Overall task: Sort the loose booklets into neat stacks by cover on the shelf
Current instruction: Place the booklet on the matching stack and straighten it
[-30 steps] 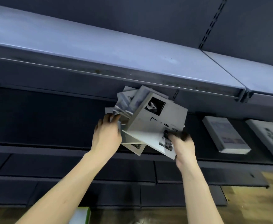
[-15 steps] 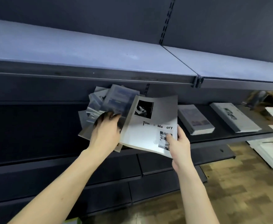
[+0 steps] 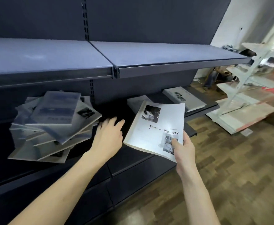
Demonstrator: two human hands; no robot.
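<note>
Right hand (image 3: 184,147) pinched the near corner of a white booklet (image 3: 157,129), thumb on the cover, fingers hidden beneath; glare broke up the title lettering. It hung tilted over the front edge of the dark shelf (image 3: 129,157). Left hand (image 3: 109,137) hovered spread, holding nothing, just beside a messy pile of booklets (image 3: 55,125) toward the shelf's left end, their covers blurred. Behind the held booklet lay one stack (image 3: 137,102), mostly hidden. Another stack (image 3: 184,98) sat near the right end.
</note>
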